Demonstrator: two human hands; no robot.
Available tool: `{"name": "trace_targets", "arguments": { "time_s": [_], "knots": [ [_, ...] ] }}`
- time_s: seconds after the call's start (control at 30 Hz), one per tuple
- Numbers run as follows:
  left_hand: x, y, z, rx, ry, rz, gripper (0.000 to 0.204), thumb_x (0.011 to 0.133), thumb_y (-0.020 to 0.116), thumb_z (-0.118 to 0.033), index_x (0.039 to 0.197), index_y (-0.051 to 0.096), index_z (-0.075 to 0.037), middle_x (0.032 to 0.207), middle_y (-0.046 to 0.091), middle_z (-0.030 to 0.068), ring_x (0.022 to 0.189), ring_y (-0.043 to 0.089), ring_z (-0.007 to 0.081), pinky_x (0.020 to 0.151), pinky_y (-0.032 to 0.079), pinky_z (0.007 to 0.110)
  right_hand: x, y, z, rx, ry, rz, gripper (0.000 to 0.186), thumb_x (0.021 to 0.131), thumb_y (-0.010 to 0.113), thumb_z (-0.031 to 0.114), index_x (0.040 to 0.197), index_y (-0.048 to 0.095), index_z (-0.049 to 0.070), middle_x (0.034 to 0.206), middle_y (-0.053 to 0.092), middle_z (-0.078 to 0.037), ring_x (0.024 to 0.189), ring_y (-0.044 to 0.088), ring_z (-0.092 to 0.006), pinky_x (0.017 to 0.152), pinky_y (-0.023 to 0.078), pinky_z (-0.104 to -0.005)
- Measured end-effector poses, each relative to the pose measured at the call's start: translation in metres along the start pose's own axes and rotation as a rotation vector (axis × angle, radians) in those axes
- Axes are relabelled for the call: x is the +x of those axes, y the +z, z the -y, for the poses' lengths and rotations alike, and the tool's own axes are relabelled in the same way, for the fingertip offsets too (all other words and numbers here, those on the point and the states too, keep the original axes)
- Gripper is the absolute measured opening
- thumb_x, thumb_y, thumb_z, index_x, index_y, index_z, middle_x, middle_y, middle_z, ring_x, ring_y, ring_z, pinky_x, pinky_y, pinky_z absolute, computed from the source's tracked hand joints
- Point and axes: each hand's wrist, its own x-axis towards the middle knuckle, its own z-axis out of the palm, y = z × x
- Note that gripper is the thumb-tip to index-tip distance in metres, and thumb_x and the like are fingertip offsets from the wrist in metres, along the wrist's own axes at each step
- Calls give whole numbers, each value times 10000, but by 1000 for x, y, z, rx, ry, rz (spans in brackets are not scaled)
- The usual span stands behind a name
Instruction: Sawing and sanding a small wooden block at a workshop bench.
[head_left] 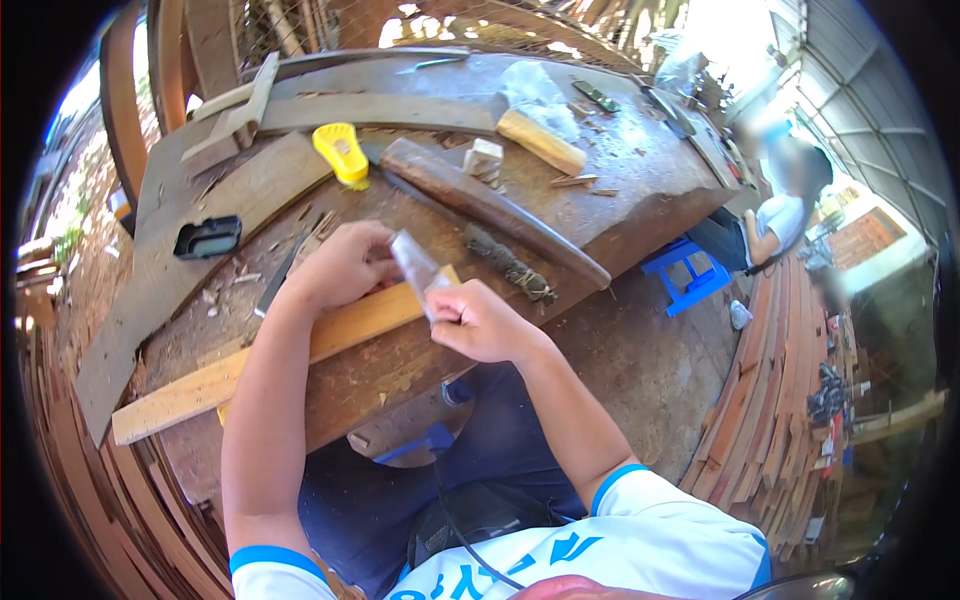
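A long pale wooden strip [370, 322] lies along the near edge of the workbench, its left end sticking out past my left forearm. My left hand [348, 265] is at the strip's far side with its fingers curled in; what they grip is hidden. My right hand [480, 318] is closed around the lower end of a flat, pale grey, shiny piece [415, 262], held tilted across the strip's right end. Its exact kind is unclear and it is slightly blurred. Its upper end is close to my left fingers.
Behind my hands lie a dark wooden bar [480, 200], a yellow plastic piece [341, 154], a black tray [208, 237] and a dark ragged bundle [508, 262]. A person [775, 225] sits at right near a blue stool [687, 276]. Stacked boards [755, 410] cover the floor there.
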Motion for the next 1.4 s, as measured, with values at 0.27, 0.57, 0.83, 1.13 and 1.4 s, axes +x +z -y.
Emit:
{"name": "trace_targets", "arguments": {
  "time_s": [0.27,0.57,0.83,1.13,1.4],
  "knots": [
    [2,1,2,-14,-111,31,139,926,730,-110,1003,740,5,780,701,28,696,616,90,650,513,292,-1,8,-2,112,85,-89,321,824,630,7,740,322,39,659,261,-20,629,296,-110,558,297,-335],
    [1,-2,-4,41,-119,93,138,945,726,-117,1003,735,8,832,716,31,739,649,96,684,536,282,4,-4,0,143,65,108,280,835,617,22,744,352,31,644,310,-37,610,318,-137,565,313,-343],
    [-2,-5,-7,-6,-80,166,118,936,711,-85,1012,728,4,817,721,34,744,632,86,698,528,288,0,-14,1,69,-33,189,273,868,617,26,757,368,45,650,287,-1,623,319,-86,553,303,-314],
    [0,-4,-3,3,-50,170,180,921,736,-175,1042,747,-43,830,708,26,740,582,104,668,490,304,-2,-12,4,91,64,172,273,840,614,43,755,354,29,657,290,-45,626,308,-144,577,308,-349],
    [-2,-1,9,102,61,118,213,887,750,-172,1053,743,-38,793,692,54,751,616,131,711,507,311,7,-23,6,120,32,369,282,847,608,32,739,348,42,656,268,-5,619,313,-93,564,280,-325]
  ]
}}
